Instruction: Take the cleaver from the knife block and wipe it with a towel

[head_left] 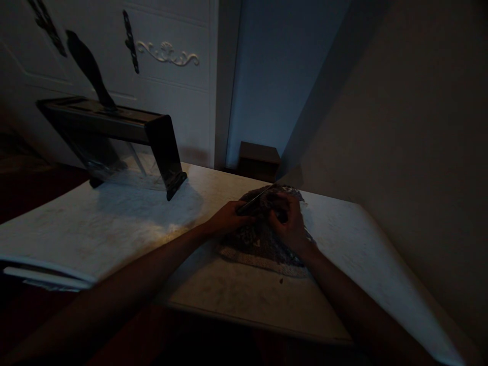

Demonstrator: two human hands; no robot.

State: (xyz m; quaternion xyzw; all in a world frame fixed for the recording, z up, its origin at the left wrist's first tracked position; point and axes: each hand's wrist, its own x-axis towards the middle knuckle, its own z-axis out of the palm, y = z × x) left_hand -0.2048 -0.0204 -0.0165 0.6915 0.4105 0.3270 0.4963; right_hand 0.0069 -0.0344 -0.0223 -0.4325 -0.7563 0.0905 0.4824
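Cloth (263,244) (dark and speckled) lies on the pale table (114,223), near its far edge. Left hand (229,218) pinches a thin knife (256,198) that points toward 1 o'clock. Right hand (290,218) curls shut on the cloth. Knife block (114,137) stands at 10 o'clock.

Both forearms are bare from the lower edge of the picture up to the wrists, with no sleeve, cuff or glove on either. The left hand (229,219) and the right hand (290,223) are bare too, and no ring, watch or wristband can be made out on them. The light is dim, so finer detail such as the nails cannot be told.
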